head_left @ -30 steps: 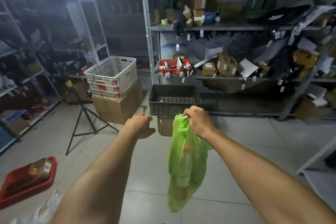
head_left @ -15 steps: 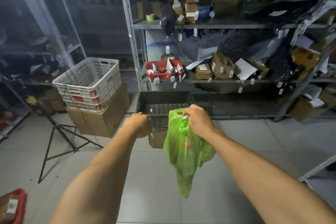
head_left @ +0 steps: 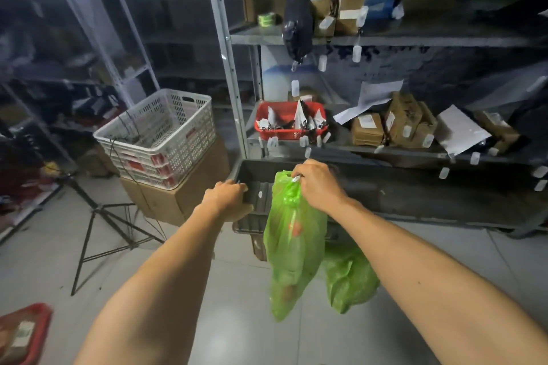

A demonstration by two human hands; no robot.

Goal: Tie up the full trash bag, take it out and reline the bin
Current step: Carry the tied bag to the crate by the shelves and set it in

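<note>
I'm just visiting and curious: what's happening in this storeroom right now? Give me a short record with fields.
place: storeroom with metal shelving and a tiled floor
right hand: grips the gathered top of a green trash bag, which hangs clear of the floor
left hand: grips the near rim of a dark crate
bag contents: some orange shapes show through; otherwise unclear
nearby: white basket on a cardboard box; red tray on a shelf; black tripod

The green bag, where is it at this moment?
In the head view, the green bag hangs at centre from the right hand, which grips its top. It is in front of the dark crate, whose rim the left hand touches.
</note>
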